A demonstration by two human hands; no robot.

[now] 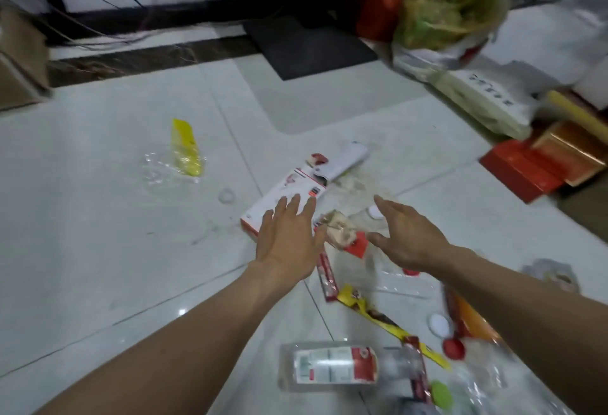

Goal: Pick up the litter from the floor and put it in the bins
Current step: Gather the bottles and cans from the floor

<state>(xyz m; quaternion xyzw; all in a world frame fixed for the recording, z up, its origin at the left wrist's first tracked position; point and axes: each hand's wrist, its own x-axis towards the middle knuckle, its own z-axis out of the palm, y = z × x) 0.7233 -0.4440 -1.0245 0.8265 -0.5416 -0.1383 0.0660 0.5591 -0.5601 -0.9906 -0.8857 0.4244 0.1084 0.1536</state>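
Nearly all the litter lies on the floor (98, 233), so I judge the task far from done. No bin shows anywhere in view.

Take the white-and-red carton (283, 197) as the marker. The left grip (289, 237) is spread wide and flat over the carton's near end and holds nothing; I cannot tell whether its fingertips touch the card. The right grip (408, 237), just to the right of the carton, is also wide, with its fingers loosely extended and empty.

Between the two, just beside the carton's near right corner, sits a crumpled wrapper (339, 228), which looks the likeliest next pick.

Well to the left of the carton lies a yellow wrapper (186, 148) in clear film. Closer to the person than the carton are a red strip wrapper (327, 274), a yellow strip wrapper (371, 312) and a clear bottle (332, 367) on its side. Further right of these are a white cap (438, 325), a red cap (454, 348), a green cap (441, 393) and an orange packet (470, 316) among crumpled clear plastic.

Beyond the carton, far to the right, stand stuffed bags (447, 9). I cannot tell whether they serve as the bins.
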